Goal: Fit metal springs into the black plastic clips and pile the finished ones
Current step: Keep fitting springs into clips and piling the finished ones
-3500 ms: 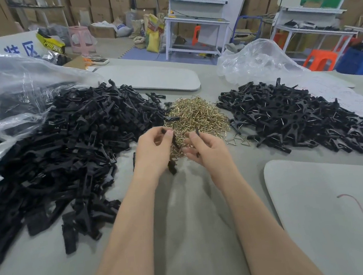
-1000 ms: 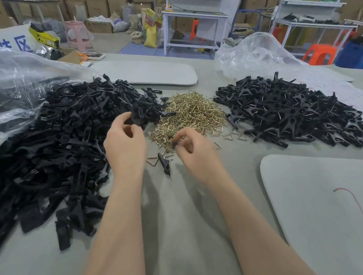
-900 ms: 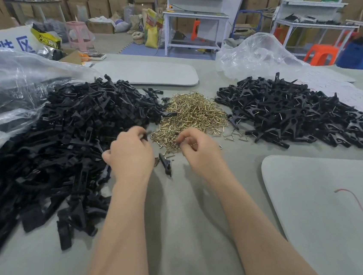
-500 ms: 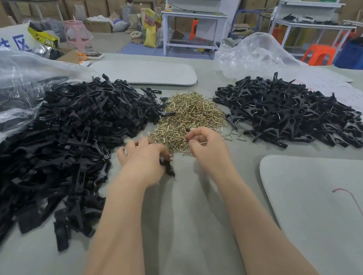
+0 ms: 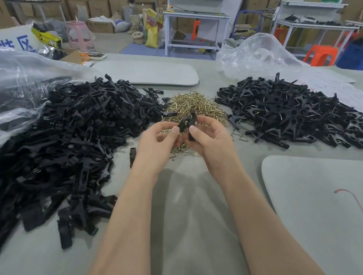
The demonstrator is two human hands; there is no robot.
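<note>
My left hand and my right hand are raised together over the near edge of the brass spring heap, each pinching a black plastic clip piece between thumb and fingers. The two pieces meet between my fingertips. No spring is plainly visible in my fingers. A large heap of unassembled black clip parts spreads on the left. A pile of finished clips with metal showing lies on the right.
A single black piece lies on the grey table by my left wrist. Clear plastic bags sit at the far left and behind the finished pile. Grey boards lie at the back and near right. Loose springs lie near the finished pile.
My left hand picked a black piece off the table and both hands lifted and came together; they now hold clip pieces joined between the fingertips above the springs.
</note>
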